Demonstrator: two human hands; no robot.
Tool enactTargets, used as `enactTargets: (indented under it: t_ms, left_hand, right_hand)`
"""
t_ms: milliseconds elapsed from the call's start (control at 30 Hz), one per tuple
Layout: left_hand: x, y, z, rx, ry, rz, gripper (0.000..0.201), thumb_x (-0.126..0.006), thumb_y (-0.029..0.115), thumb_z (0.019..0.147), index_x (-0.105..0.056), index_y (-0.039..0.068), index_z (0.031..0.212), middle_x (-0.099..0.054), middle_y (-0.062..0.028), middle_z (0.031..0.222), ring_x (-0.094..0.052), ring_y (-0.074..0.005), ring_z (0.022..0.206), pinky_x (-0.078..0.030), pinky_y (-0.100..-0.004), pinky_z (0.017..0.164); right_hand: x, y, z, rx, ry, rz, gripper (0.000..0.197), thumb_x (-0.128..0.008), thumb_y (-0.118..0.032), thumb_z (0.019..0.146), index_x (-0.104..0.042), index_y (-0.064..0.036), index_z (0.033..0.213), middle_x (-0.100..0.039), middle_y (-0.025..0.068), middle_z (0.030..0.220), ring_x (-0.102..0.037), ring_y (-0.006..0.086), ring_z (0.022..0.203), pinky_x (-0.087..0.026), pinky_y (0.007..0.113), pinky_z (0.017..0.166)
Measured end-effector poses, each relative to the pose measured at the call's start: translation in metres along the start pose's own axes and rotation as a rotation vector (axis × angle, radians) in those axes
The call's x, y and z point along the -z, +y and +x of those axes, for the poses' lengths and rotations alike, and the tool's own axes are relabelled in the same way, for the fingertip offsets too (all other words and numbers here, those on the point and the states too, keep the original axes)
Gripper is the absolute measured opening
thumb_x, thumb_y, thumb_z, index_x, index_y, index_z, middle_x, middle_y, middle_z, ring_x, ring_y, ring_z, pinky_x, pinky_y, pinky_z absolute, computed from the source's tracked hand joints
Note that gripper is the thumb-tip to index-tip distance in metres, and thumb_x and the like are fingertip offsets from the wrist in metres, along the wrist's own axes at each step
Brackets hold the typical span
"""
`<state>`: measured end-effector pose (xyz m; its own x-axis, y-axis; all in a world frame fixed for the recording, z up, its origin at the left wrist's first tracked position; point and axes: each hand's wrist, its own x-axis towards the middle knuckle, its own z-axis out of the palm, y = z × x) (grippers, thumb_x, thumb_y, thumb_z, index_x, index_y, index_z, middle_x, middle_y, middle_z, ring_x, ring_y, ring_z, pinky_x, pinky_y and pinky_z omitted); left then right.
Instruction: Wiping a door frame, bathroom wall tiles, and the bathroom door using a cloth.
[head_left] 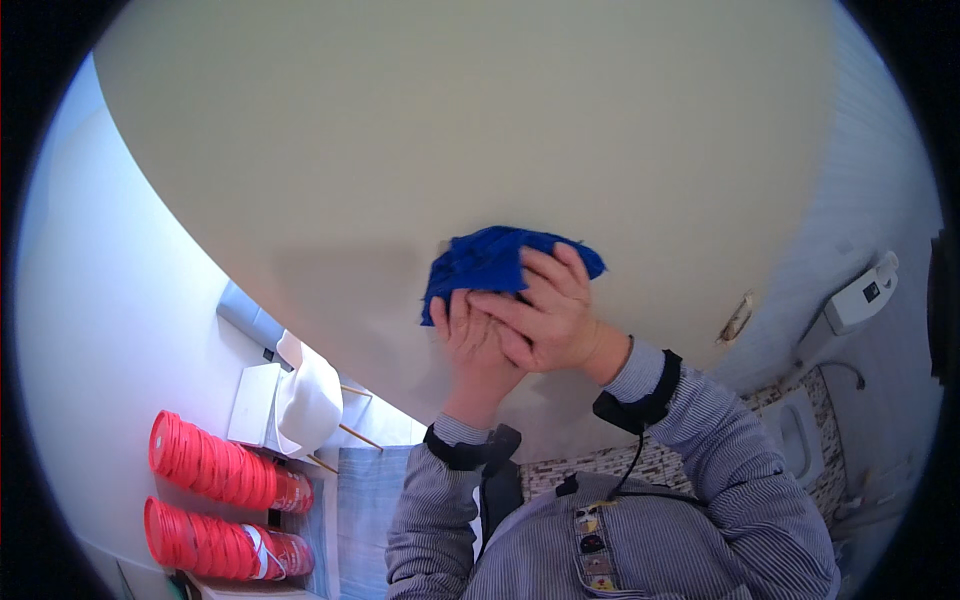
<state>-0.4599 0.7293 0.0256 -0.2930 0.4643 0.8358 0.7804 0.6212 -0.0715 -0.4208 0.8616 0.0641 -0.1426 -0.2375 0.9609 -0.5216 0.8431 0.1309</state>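
A crumpled blue cloth (490, 262) lies against a broad beige door panel (480, 110) in front of me. My right hand (562, 315) grips it, fingers bent over its right part and front edge. Just beside it, my left hand (474, 348) holds the cloth's lower edge with its fingertips. The hands touch, and the right fingers partly overlap the left ones. Black bands circle both wrists over striped grey sleeves.
Right of the panel's handle hole (736, 318) are a white cistern (858, 300) and a squat toilet (797, 432) on a patterned floor. At lower left stand a white chair (310, 395), a white box (253, 402) and two stacks of red buckets (215, 460).
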Motion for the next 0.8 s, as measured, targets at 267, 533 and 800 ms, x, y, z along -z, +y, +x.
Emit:
enactTargets:
  t_ms: [267, 533, 800]
  left_hand:
    - [0.007, -0.061, -0.065, 0.238, 0.123, 0.076, 0.067, -0.065, 0.033, 0.076, -0.041, 0.006, 0.132, -0.038, -0.0153, 0.138, -0.023, -0.0369, 0.134, -0.016, -0.0544, 0.109]
    - [-0.008, -0.015, -0.079, 0.808, 0.285, -0.234, 0.065, -0.068, 0.029, 0.075, -0.042, 0.004, 0.128, -0.041, -0.0160, 0.131, -0.033, -0.0322, 0.128, -0.023, -0.0482, 0.108]
    - [-0.018, 0.060, -0.043, 0.429, 0.121, -0.001, 0.062, -0.070, 0.022, 0.069, -0.045, 0.004, 0.123, -0.046, -0.0182, 0.120, -0.038, -0.0368, 0.119, -0.025, -0.0487, 0.104]
  right_hand:
    - [-0.074, -0.047, 0.020, 0.127, -0.124, 0.291, 0.035, -0.064, -0.022, 0.066, -0.068, -0.0154, 0.100, -0.062, 0.0100, 0.103, -0.054, 0.0267, 0.110, -0.033, 0.045, 0.097]
    - [-0.087, -0.053, 0.011, 0.305, -0.467, 0.334, 0.031, -0.056, -0.025, 0.075, -0.066, -0.0092, 0.099, -0.062, 0.0063, 0.110, -0.048, 0.0210, 0.119, -0.025, 0.041, 0.107]
    - [-0.012, 0.002, -0.013, 0.243, -0.477, 0.352, 0.031, -0.057, -0.023, 0.072, -0.066, -0.0079, 0.097, -0.062, 0.0062, 0.111, -0.049, 0.0194, 0.118, -0.026, 0.041, 0.107]
